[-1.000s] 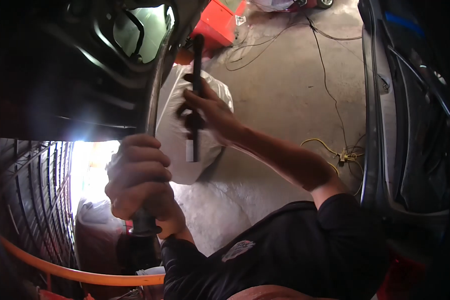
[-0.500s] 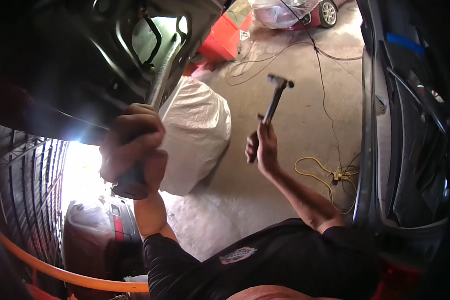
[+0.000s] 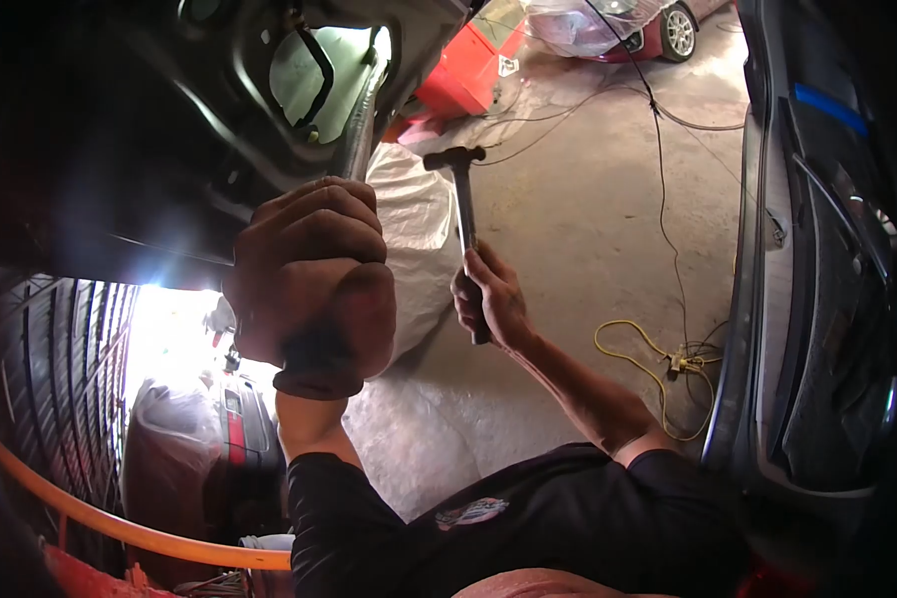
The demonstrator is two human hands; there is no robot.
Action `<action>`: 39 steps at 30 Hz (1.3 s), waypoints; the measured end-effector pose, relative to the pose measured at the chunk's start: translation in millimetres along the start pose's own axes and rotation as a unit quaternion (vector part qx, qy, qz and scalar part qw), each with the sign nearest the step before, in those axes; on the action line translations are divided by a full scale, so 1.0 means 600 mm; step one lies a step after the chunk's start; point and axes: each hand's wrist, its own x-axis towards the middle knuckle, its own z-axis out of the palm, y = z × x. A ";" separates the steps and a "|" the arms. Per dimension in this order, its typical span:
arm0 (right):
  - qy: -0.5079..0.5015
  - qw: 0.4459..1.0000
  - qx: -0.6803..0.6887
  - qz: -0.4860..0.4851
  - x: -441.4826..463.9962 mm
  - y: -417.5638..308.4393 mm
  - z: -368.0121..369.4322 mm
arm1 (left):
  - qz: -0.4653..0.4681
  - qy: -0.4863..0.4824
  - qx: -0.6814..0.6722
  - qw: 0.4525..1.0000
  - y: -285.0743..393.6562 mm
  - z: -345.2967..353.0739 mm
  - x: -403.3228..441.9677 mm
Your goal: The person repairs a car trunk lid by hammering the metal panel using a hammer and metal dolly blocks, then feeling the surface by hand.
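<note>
A metal bar (image 3: 361,120) with a dark handle is held in my left hand (image 3: 314,279), its fingers wrapped round the handle. The bar's far end reaches the lit opening (image 3: 314,85) in a dark metal panel (image 3: 140,130). To the right, my right hand (image 3: 493,299) grips a hammer (image 3: 463,204) by its handle, head up. The hammer head is apart from the bar and the panel. My left hand hides most of the bar's handle.
A white-covered object (image 3: 409,209) stands behind my hands, near a red box (image 3: 468,70). Cables and a yellow cord (image 3: 608,344) lie on the floor. A vehicle door frame (image 3: 752,299) is at right, an orange rail (image 3: 149,533) at lower left, a covered car (image 3: 588,25) at the top.
My right hand first turned the hammer head-up and moved right, then came back left towards the bar. My left hand still holds the bar, now slightly further right in view.
</note>
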 end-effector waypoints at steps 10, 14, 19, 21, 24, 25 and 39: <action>-0.059 0.998 -0.025 0.000 0.042 -0.031 0.150 | -0.076 0.114 -0.007 0.991 0.009 -0.009 -0.010; 0.014 0.998 -0.007 -0.065 0.039 -0.060 0.123 | -0.056 0.088 0.011 0.995 0.014 -0.024 -0.014; -0.047 0.995 -0.075 -0.048 0.053 -0.024 0.141 | -0.123 0.112 0.053 0.985 0.024 -0.014 -0.013; -0.033 0.986 -0.143 -0.084 0.056 -0.010 0.118 | -0.127 0.127 0.045 0.983 0.024 -0.036 -0.007; -0.022 0.997 0.041 -0.060 0.029 -0.058 0.130 | -0.077 0.080 0.065 0.992 0.024 -0.013 -0.006; 0.040 0.988 -0.063 -0.138 0.058 -0.020 0.125 | -0.063 0.060 0.062 0.994 0.021 -0.011 -0.009; -0.022 0.983 -0.167 -0.070 0.046 -0.041 0.113 | -0.097 0.065 0.021 0.993 0.025 -0.045 0.017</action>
